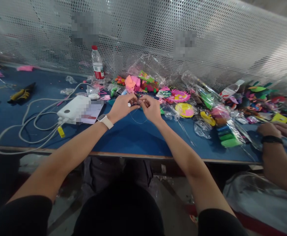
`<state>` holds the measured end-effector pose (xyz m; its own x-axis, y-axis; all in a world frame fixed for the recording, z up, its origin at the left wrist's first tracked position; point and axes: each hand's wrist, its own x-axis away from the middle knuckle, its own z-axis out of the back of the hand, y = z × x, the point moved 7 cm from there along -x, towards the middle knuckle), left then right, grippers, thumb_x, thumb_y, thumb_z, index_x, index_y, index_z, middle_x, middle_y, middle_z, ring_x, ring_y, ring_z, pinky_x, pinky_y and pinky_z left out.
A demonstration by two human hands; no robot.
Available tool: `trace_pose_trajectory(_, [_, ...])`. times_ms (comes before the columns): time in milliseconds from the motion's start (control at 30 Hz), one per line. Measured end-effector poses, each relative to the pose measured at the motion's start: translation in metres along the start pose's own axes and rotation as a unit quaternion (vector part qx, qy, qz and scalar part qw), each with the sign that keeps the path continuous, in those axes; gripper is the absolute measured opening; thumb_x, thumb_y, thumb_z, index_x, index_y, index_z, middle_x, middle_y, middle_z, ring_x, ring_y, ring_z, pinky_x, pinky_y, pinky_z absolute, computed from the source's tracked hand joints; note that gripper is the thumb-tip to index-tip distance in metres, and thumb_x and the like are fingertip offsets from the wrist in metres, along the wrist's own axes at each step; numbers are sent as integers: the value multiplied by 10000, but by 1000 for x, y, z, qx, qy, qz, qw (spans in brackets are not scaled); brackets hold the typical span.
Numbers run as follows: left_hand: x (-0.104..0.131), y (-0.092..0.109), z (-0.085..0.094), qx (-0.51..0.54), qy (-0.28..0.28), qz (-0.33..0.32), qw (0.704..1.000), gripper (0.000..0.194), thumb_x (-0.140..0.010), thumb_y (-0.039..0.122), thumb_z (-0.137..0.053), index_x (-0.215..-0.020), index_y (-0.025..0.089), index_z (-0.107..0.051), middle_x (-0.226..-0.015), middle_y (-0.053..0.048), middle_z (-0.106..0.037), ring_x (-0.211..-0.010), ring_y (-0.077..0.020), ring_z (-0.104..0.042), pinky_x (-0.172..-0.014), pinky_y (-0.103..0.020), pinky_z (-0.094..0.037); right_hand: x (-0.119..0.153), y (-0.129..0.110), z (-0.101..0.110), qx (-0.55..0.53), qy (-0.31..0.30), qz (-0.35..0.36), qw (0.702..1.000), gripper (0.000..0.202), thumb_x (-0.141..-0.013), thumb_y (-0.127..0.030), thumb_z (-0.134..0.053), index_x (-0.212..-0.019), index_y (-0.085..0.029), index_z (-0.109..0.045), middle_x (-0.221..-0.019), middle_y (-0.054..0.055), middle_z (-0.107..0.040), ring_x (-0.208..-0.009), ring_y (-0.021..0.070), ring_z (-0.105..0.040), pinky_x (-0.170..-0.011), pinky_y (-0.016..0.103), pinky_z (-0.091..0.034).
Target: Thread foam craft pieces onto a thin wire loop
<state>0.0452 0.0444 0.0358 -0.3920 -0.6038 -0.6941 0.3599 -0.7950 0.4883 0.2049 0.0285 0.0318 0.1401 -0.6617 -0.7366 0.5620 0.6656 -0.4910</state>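
Both hands meet above the blue table, their fingertips almost touching. My left hand [122,107], with a watch on a pale strap at its wrist, is closed in a pinch around something small and dark that the fingers mostly hide. Opposite it, my right hand [151,107] is also pinched, thumb against the fingers, at the same small piece. A thin, clear thread or wire [140,122] hangs in a loop below the fingers. Just behind the hands lie pink foam-like pieces [131,83] and a colourful wrapper [147,77].
A white power bank [72,109] with looped cables and a phone [94,113] lie left. A bottle [98,64] stands near the perforated metal screen [138,29]. Colourful clay packs [229,136] and craft pieces crowd the right, near another person's hand [268,130].
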Motion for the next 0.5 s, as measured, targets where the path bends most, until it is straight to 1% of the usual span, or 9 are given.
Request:
trace_pose_trajectory(67, [1, 3, 2, -46, 16, -16, 999, 182, -920, 343, -838, -980, 219, -720, -936, -40, -778, -890, -217, -718, -897, -380, -521, 0, 0, 2, 13, 17, 13, 1000, 159, -1044, -308, -641, -948, -230, -740, -703, -20, -622, -604, 144, -517, -651, 330, -440])
trace_pose_trajectory(133, [1, 6, 5, -47, 42, -17, 998, 167, -972, 382, -786, -975, 221, -740, -937, -44, -784, -905, -219, -717, -917, -384, -512, 1, -1, 3, 27, 28, 37, 999, 185, -1065, -326, -605, -982, -235, -743, -794, 9, -690, -662, 161, -582, -702, 346, -493])
trace_pose_trajectory(200, [0, 7, 7, -3, 61, 0, 998, 210, -1018, 415, -726, -955, 216, -754, -923, -48, -788, -886, -207, -715, -894, -369, -516, 2, -3, 2, 41, 33, 65, 997, 214, -1085, -347, -573, -1010, -238, -741, -866, 33, -735, -740, 184, -648, -769, 369, -539])
trace_pose_trajectory(267, [-3, 4, 5, 85, 54, 27, 995, 293, -1034, 463, -698, -909, 205, -757, -882, -51, -782, -851, -193, -712, -856, -351, -528, 4, -5, 1, 53, 37, 85, 994, 241, -1099, -373, -550, -1032, -240, -739, -902, 48, -758, -796, 201, -688, -806, 384, -563])
trace_pose_trajectory(300, [-5, 1, 3, 142, 46, 45, 988, 331, -1028, 492, -702, -883, 199, -754, -858, -53, -775, -834, -187, -709, -836, -342, -534, 5, -6, 1, 57, 40, 91, 993, 251, -1105, -384, -542, -1040, -242, -739, -909, 53, -763, -807, 205, -696, -805, 386, -569])
trace_pose_trajectory(333, [-6, -3, 1, 200, 35, 66, 977, 361, -1014, 518, -717, -859, 194, -750, -833, -53, -764, -813, -179, -702, -813, -333, -537, 6, -7, 2, 60, 43, 96, 993, 259, -1109, -391, -535, -1048, -244, -740, -918, 56, -767, -815, 208, -701, -802, 386, -573])
trace_pose_trajectory(400, [-6, -14, -5, 308, 3, 121, 944, 387, -971, 550, -767, -830, 190, -743, -802, -49, -741, -768, -158, -678, -747, -307, -525, 7, -11, 2, 60, 48, 103, 992, 267, -1114, -397, -525, -1063, -248, -741, -939, 60, -773, -822, 207, -702, -801, 386, -578])
trace_pose_trajectory(500, [-1, -23, -15, 434, -85, 204, 874, 371, -896, 530, -857, -820, 189, -732, -790, -42, -721, -720, -136, -654, -663, -278, -487, 10, -18, 3, 41, 44, 114, 992, 261, -1107, -407, -543, -1058, -249, -745, -922, 51, -763, -794, 196, -688, -789, 377, -573])
